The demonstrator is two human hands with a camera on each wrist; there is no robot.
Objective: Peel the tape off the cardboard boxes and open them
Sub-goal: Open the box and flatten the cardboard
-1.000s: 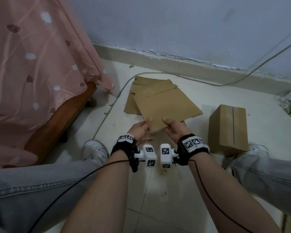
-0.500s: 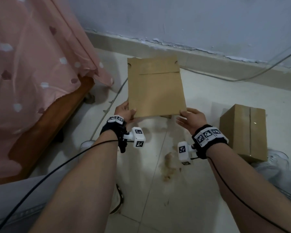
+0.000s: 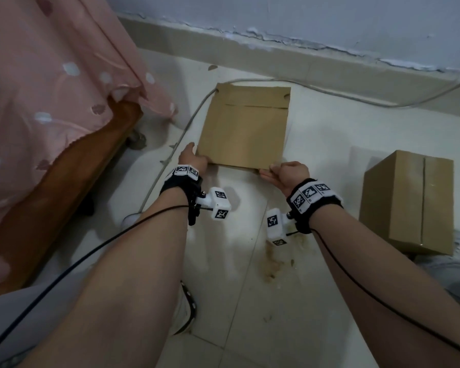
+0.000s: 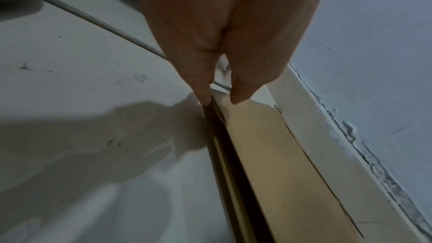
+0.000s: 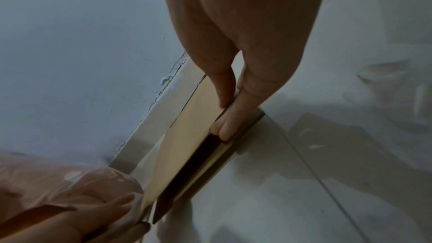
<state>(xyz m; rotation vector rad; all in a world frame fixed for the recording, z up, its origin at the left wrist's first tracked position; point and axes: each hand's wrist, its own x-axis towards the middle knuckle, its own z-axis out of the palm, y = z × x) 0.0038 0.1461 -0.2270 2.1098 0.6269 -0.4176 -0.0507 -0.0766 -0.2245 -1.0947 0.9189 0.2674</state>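
Note:
A flattened brown cardboard box (image 3: 243, 128) is held low over the tiled floor, its far end toward the wall. My left hand (image 3: 194, 160) pinches its near left corner, thumb on top and fingers underneath (image 4: 203, 95). At the near right corner my right hand (image 3: 284, 173) grips it, thumb (image 5: 224, 95) above and fingers below. Both wrist views show the box's two layers (image 4: 268, 154) (image 5: 182, 136) slightly parted with a dark gap between them. A closed cardboard box (image 3: 409, 203) with a seam down its top stands on the floor to the right.
A bed with a pink cover (image 3: 51, 102) and wooden frame (image 3: 64, 195) fills the left side. A white cable (image 3: 175, 144) runs along the floor past the flattened box. The wall skirting (image 3: 276, 59) lies just beyond. My knees and a shoe (image 3: 186, 309) are near.
The flattened box was picked up off the floor and raised in front of me; now it is lower and farther toward the wall, with my hands spread to its near corners.

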